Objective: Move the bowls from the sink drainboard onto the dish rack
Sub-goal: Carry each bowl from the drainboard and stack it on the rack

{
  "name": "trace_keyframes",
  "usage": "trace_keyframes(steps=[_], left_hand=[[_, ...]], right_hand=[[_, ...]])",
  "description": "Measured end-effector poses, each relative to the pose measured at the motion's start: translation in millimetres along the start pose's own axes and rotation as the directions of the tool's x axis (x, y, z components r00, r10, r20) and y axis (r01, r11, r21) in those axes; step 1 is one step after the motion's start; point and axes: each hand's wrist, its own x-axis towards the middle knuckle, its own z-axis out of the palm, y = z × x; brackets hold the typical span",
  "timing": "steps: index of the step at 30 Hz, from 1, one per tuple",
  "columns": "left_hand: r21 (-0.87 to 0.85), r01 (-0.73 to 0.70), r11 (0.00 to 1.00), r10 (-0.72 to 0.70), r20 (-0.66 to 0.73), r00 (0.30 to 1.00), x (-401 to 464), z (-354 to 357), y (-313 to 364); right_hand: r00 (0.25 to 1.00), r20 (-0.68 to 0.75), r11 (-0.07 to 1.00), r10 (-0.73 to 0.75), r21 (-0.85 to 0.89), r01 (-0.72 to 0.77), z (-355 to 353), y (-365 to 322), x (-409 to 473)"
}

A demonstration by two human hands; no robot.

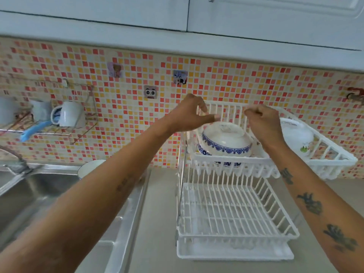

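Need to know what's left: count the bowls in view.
3: a blue-patterned bowl upside down on the rack's upper tier, a white bowl right of it, one bowl behind the left forearm; more may be hidden.

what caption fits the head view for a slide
Both hands, left and right, hover open above an upturned blue-patterned bowl on the dish rack's top shelf.

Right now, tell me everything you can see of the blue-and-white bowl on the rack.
The blue-and-white bowl looks like glazed ceramic: white with a blue floral band near the rim and faint marking on its foot. It sits upside down, slightly tilted, in the white dish rack's upper tier. Both hands hover just above it, left hand and right hand, neither touching. No chips visible.
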Motion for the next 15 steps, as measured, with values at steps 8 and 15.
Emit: trace_keyframes(steps=[8,15], left_hand=[[-0.316,0.329,0.890,-0.349,-0.008,0.937,-46,-78,-87],[-0.469,0.659,0.588,-0.706,0.100,0.701,-108,-118,-211]], right_hand=[[0.958,0.157,0.939,-0.240,0.287,0.188,90,-98,-37],[0.885,0.404,0.893,-0.232,0.448,0.029,207,-143,-65]])
